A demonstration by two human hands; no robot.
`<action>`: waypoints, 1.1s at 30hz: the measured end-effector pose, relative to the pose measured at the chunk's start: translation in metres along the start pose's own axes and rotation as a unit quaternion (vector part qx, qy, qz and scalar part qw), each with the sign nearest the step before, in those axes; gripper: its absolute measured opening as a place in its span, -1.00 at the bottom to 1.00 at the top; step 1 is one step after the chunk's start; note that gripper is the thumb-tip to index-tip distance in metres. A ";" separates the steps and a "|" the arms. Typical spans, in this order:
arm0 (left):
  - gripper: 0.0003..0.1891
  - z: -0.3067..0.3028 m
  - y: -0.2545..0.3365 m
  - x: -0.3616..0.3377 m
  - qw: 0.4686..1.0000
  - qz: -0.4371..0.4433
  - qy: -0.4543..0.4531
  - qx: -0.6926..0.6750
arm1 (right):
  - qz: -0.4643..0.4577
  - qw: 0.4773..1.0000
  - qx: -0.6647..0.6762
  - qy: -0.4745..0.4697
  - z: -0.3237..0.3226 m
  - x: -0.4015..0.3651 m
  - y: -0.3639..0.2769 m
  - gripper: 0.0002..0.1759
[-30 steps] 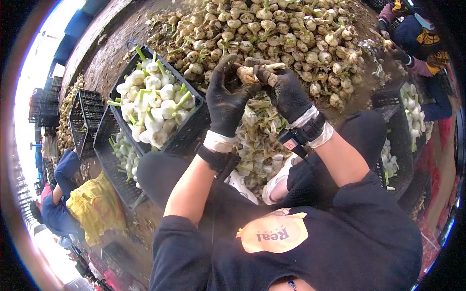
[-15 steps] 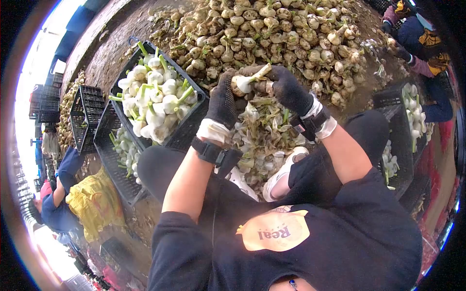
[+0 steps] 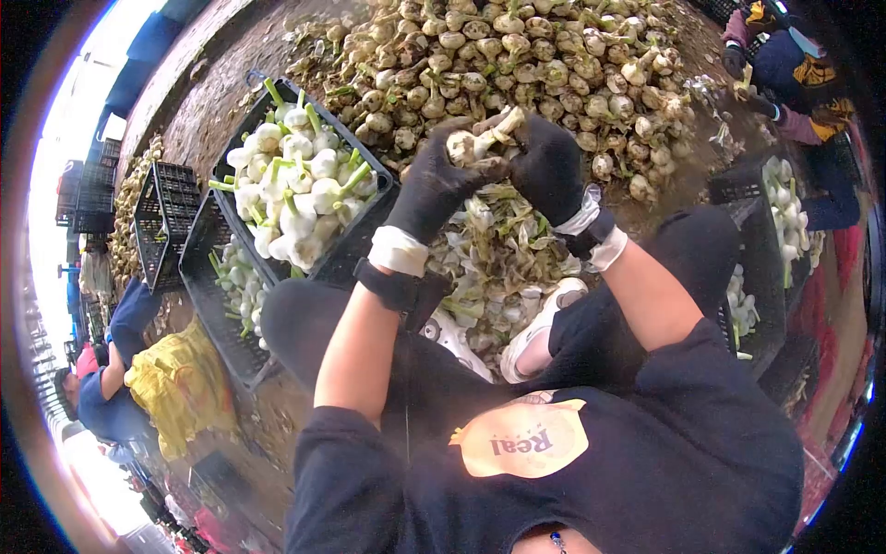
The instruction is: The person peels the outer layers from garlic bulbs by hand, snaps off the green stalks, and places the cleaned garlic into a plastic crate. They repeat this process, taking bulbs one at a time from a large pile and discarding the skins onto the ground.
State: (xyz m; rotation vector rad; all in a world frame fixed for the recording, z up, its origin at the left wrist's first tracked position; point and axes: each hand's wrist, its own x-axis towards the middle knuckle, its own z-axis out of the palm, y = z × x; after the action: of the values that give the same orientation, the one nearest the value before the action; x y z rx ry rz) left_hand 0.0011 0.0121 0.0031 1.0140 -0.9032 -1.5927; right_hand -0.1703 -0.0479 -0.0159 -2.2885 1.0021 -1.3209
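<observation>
Both my hands wear dark gloves over white cuffs and meet around one garlic bulb (image 3: 464, 148) at the near edge of a large heap of unpeeled garlic (image 3: 554, 55). My left hand (image 3: 436, 185) is closed on the bulb's round end. The fingers of my right hand (image 3: 546, 171) close on its stem side. Below the hands, a pile of loose garlic skins and leaves (image 3: 503, 240) lies between my shoes (image 3: 554, 305).
At the left, a black crate (image 3: 377, 208) holds clean white garlic, above another crate (image 3: 217, 319) with more. Crates (image 3: 771, 323) of garlic stand at the right. A yellow sack (image 3: 180, 388) lies near a person (image 3: 106, 402); another person (image 3: 784, 69) works at the upper right.
My hands have turned the bulb and brought it slightly higher. The outer skin around it looks less bulky, and my right hand has shifted closer to my left.
</observation>
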 end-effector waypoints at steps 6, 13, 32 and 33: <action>-0.52 0.006 0.029 -0.010 0.785 0.314 0.174 0.505 | -0.029 0.997 -0.059 -0.027 -0.014 0.007 -0.024 -0.64; -0.60 0.010 0.021 -0.014 0.822 0.242 0.112 0.503 | -0.036 0.987 -0.158 -0.010 -0.033 0.026 0.001 -0.77; -0.44 0.002 0.009 -0.008 0.977 0.141 0.085 0.132 | -0.052 0.997 -0.004 -0.064 -0.023 0.017 -0.025 -0.69; -0.47 0.006 0.012 -0.006 0.971 0.161 0.119 0.132 | -0.022 0.999 -0.032 -0.036 -0.020 0.016 -0.024 -0.71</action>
State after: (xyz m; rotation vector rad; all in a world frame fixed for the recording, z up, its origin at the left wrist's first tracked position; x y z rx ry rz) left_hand 0.0010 0.0160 0.0175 1.1482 -1.0690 -1.0737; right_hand -0.1716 -0.0408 0.0187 -2.4014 0.9882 -1.2298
